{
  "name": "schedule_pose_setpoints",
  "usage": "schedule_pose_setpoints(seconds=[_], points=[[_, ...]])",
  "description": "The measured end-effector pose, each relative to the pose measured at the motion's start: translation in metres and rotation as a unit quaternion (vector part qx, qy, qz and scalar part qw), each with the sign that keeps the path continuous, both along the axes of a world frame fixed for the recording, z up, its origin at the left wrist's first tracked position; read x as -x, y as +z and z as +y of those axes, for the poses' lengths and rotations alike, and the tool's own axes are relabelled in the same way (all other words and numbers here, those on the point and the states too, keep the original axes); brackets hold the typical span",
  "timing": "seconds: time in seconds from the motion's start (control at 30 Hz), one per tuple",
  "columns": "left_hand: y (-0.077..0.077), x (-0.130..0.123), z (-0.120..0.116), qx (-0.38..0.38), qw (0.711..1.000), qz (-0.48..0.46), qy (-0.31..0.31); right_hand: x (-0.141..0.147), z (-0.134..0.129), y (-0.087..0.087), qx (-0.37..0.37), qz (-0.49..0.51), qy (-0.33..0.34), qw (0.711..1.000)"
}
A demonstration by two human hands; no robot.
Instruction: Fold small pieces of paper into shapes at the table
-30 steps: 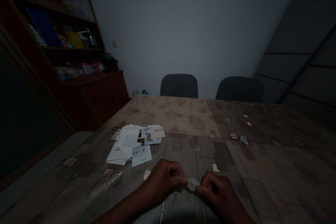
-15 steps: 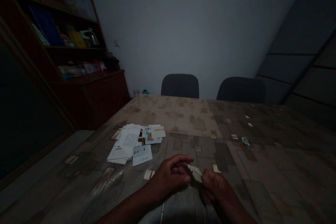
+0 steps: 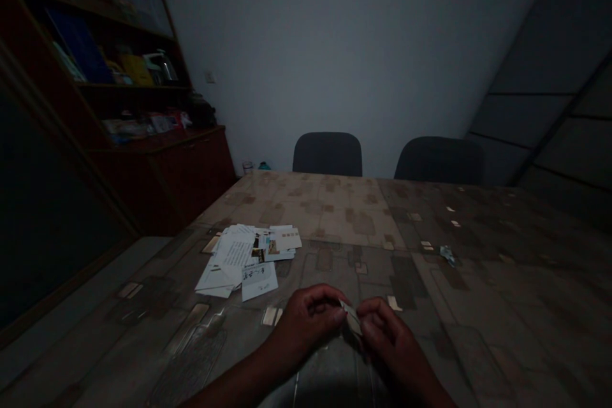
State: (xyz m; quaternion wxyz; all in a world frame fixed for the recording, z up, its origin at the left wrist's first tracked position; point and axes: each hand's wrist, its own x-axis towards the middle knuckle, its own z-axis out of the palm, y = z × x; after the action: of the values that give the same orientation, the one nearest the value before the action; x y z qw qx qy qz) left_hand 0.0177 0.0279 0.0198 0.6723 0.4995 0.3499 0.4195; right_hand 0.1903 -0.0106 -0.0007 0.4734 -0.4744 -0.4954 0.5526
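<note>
A small pale folded piece of paper [image 3: 351, 319] is held between both hands above the near part of the table. My left hand [image 3: 313, 319] pinches its left end between thumb and fingers. On its right end, my right hand [image 3: 385, 331] closes with thumb and forefinger. Dim light hides the paper's details. Left of the hands, a loose pile of white cards and papers [image 3: 234, 258] lies on the table, some with dark writing or small pictures.
The patterned tablecloth [image 3: 344, 213] covers the wide table. A small crumpled item [image 3: 447, 255] lies to the right. Two dark chairs [image 3: 327, 154] [image 3: 440, 161] stand behind the far edge. A red-brown cabinet [image 3: 191, 172] with filled shelves is at the left.
My right hand has turned, its thumb and forefinger now further up on the paper. The paper looks narrower, and the red mark on it no longer shows.
</note>
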Motion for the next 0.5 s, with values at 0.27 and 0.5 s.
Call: schedule_pose_setpoints(seconds=[0.27,0.5], points=[[-0.003,-0.002,-0.004,-0.011,1.0,0.022,0.007,0.002,-0.006,0.009,-0.105,-0.14,-0.048,0.983],[-0.003,-0.004,-0.006,-0.028,0.999,0.028,0.013,0.0,-0.007,0.011,-0.124,-0.187,-0.054,0.973]])
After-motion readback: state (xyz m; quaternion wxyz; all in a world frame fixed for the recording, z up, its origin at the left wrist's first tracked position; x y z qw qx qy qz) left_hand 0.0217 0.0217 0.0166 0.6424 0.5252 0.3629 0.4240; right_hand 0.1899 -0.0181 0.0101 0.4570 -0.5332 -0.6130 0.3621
